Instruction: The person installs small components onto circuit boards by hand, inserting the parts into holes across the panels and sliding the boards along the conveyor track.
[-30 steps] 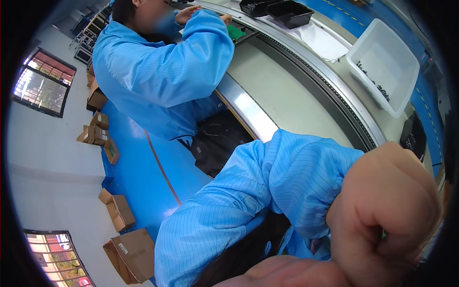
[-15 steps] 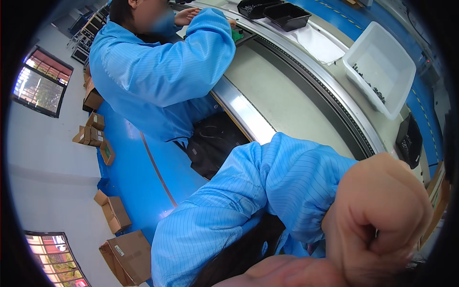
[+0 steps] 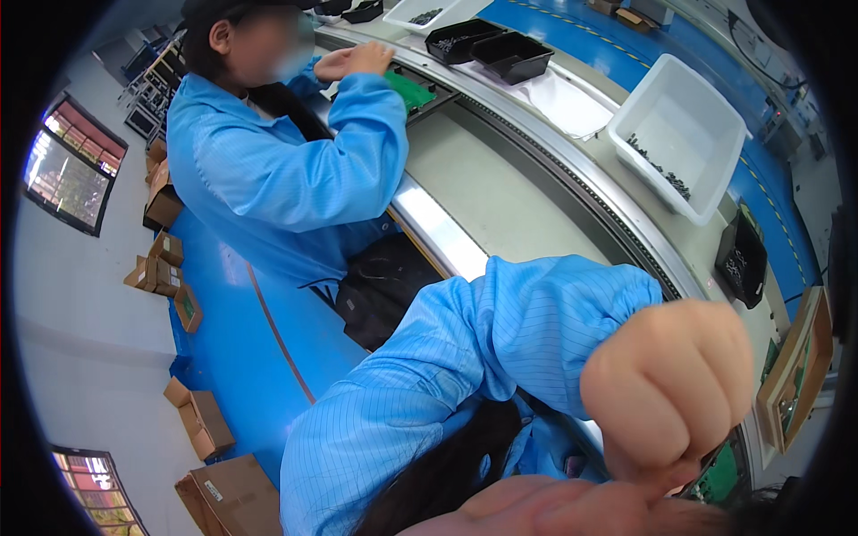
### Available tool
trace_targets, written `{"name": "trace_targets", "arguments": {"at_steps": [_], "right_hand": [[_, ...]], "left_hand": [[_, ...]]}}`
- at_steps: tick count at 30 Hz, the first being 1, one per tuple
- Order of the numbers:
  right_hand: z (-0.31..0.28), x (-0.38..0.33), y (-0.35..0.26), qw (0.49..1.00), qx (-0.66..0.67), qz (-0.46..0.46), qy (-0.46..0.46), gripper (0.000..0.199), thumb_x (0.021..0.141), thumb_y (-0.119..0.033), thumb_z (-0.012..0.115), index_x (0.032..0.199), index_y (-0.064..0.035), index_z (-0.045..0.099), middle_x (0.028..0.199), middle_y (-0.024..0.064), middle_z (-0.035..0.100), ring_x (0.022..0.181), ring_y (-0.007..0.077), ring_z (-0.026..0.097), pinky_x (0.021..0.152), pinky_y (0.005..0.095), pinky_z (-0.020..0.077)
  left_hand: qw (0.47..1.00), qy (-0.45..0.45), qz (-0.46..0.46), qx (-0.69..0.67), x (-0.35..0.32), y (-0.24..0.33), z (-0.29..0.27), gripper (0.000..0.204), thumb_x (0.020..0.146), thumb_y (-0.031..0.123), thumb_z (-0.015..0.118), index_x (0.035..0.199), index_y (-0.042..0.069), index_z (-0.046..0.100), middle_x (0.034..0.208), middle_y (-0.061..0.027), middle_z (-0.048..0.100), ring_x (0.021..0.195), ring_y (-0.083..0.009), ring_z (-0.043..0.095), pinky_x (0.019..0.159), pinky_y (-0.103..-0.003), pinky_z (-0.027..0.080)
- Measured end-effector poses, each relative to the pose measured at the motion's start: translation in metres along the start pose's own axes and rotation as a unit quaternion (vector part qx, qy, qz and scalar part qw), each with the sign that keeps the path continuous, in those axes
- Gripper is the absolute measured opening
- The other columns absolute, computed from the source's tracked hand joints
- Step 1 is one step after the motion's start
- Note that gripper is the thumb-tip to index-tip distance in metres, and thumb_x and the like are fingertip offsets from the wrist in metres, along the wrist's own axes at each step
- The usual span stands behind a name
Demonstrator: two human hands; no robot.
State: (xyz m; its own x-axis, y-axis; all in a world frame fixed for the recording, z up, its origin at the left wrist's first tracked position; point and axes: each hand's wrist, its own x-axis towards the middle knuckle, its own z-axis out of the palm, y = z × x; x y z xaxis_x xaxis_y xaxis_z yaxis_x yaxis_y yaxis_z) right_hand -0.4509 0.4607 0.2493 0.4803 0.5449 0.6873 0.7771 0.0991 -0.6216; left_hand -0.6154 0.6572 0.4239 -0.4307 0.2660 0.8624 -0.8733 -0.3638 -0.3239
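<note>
My left hand [image 3: 670, 384] is raised close to me at the lower right, its fingers curled into a fist. The blue striped sleeve [image 3: 554, 330] of my left arm bends across the lower middle to it. Whatever the fingers hold, if anything, is hidden. Below and behind the fist, part of a green circuit board [image 3: 722, 473] shows. A wooden frame [image 3: 767, 415] with small parts inside leans to the right of the hand. My right hand is out of sight.
A co-worker in a blue coat [image 3: 286, 170] sits at the conveyor line [image 3: 509, 179], hands over a green board [image 3: 409, 92]. Beyond the rail stand a white bin [image 3: 715, 98] and black trays [image 3: 511, 55] [image 3: 744, 250] of small parts. Cardboard boxes [image 3: 232, 496] line the left wall.
The view has shifted, bringing more of the co-worker, the wooden frame and the green board into sight. My left fist has turned, its curled fingers now facing the view, and sits further left.
</note>
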Motion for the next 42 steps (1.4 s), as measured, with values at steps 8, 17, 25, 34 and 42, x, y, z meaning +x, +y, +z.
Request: {"name": "trace_targets", "arguments": {"at_steps": [8, 17, 25, 34, 42], "right_hand": [[-0.005, 0.000, -0.002, 0.999, 0.009, 0.032, 0.002, 0.012, 0.083, -0.004, 0.052, 0.086, 0.0032, 0.061, 0.081, 0.0166, 0.062, 0.070, 0.0258, 0.057, 0.065, 0.0313, 0.0491], [0.017, -0.013, -0.001, 0.990, 0.073, 0.111, -0.053, 0.011, 0.083, -0.004, 0.052, 0.088, 0.0014, 0.061, 0.080, 0.0147, 0.061, 0.070, 0.0236, 0.056, 0.064, 0.0301, 0.0479], [0.043, -0.009, -0.008, 0.978, 0.117, 0.155, -0.081, 0.011, 0.083, -0.003, 0.052, 0.090, -0.0005, 0.061, 0.080, 0.0128, 0.060, 0.071, 0.0213, 0.054, 0.064, 0.0289, 0.0467], [0.038, 0.016, -0.016, 0.980, 0.133, 0.144, -0.029, 0.012, 0.083, -0.003, 0.052, 0.092, -0.0025, 0.060, 0.080, 0.0107, 0.059, 0.071, 0.0188, 0.052, 0.064, 0.0275, 0.0454], [0.022, 0.036, -0.029, 0.981, 0.135, 0.139, 0.013, 0.013, 0.083, -0.002, 0.051, 0.093, -0.0044, 0.060, 0.079, 0.0088, 0.058, 0.072, 0.0165, 0.051, 0.063, 0.0263, 0.0442]], "left_hand": [[0.999, 0.032, -0.012, 0.019, -0.008, -0.002, 0.011, 0.024, 0.062, -0.003, 0.050, 0.051, 0.014, 0.038, 0.052, 0.0004, 0.042, 0.037, -0.0146, 0.033, 0.033, -0.022, 0.027], [0.991, 0.075, -0.051, 0.101, -0.026, -0.006, -0.011, 0.025, 0.063, -0.003, 0.050, 0.051, 0.014, 0.036, 0.051, 0.0002, 0.041, 0.037, -0.0152, 0.032, 0.034, -0.023, 0.026], [0.982, 0.110, -0.056, 0.146, -0.038, -0.010, -0.014, 0.027, 0.063, -0.003, 0.051, 0.050, 0.014, 0.035, 0.051, 0.0001, 0.040, 0.037, -0.0157, 0.031, 0.034, -0.024, 0.025], [0.987, 0.131, -0.028, 0.090, -0.010, -0.003, 0.013, 0.029, 0.064, -0.003, 0.051, 0.049, 0.014, 0.033, 0.050, -0.0001, 0.038, 0.037, -0.0162, 0.030, 0.034, -0.025, 0.024], [0.989, 0.003, -0.056, 0.139, -0.024, -0.014, 0.003, 0.028, 0.062, -0.003, 0.051, 0.050, 0.014, 0.032, 0.050, 0.0005, 0.035, 0.037, -0.0175, 0.026, 0.035, -0.026, 0.024]]}}
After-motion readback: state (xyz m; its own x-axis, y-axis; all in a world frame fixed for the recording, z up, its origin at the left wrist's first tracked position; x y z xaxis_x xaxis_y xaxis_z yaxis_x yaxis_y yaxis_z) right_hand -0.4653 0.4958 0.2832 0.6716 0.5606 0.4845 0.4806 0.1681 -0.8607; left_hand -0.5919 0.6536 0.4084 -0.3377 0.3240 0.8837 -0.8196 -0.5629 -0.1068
